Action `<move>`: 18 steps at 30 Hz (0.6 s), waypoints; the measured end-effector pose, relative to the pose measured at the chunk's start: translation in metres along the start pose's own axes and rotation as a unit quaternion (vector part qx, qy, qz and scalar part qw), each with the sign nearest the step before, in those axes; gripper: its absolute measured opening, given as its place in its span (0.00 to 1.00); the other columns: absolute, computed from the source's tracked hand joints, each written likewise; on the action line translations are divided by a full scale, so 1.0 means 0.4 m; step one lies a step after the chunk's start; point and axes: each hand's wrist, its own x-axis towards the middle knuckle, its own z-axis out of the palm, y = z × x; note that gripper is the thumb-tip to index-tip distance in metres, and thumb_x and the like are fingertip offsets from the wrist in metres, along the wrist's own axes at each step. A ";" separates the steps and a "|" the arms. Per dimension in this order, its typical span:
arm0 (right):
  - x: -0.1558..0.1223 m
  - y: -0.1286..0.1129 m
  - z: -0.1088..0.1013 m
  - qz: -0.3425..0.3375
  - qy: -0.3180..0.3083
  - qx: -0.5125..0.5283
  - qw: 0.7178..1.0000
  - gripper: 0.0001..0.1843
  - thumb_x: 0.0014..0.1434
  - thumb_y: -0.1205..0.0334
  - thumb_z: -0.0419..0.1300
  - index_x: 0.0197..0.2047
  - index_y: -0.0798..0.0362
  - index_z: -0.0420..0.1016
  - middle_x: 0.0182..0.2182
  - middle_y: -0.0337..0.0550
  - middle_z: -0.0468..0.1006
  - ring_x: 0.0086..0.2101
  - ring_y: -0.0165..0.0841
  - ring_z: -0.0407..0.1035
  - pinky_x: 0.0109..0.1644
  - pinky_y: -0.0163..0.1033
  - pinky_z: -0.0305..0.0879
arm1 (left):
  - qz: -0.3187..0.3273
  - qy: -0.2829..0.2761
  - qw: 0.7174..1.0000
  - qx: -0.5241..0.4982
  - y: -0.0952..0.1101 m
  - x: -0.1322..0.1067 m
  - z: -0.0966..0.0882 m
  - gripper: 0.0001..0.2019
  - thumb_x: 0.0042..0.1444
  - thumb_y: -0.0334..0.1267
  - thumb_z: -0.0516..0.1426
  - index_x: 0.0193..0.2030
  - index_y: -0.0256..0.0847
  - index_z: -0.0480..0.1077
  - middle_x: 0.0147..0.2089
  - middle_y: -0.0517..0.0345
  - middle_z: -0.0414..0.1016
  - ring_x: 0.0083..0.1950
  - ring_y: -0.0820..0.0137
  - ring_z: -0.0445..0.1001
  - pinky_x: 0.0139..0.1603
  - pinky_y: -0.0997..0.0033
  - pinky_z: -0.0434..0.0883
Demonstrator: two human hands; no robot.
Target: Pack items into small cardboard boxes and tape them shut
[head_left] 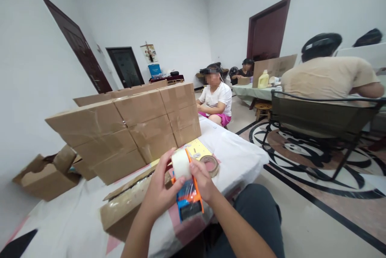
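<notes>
Between my two hands is a blue and orange tape dispenser [188, 193] loaded with a wide roll of clear tape [181, 163]. My left hand [161, 187] is closed on its left side, the thumb pressed on the roll. On the opposite side my right hand [203, 179] grips the orange edge. A film of clear tape runs down the dispenser's front. Just beyond my right hand, a brown tape roll [210, 164] lies flat on the table. Partly behind my left forearm rests a long cardboard box [120, 211] with a raised flap.
Stacked cardboard boxes [144, 125] form a wall across the table [235, 145], which has a white cover. An open carton [48, 179] stands at the left. A person in white [215, 97] sits beyond the table; another [325, 73] sits at right in a chair [325, 115].
</notes>
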 end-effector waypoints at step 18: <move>-0.008 -0.006 0.017 0.003 -0.140 0.036 0.989 0.26 0.65 0.38 0.52 0.36 0.53 0.73 0.27 0.38 0.65 0.29 0.30 0.59 0.36 0.37 0.61 | -0.089 -0.011 0.981 -0.173 -0.047 -0.029 0.034 0.31 0.56 0.46 0.64 0.64 0.52 0.57 0.67 0.49 0.63 0.62 0.58 0.71 0.58 0.62 0.72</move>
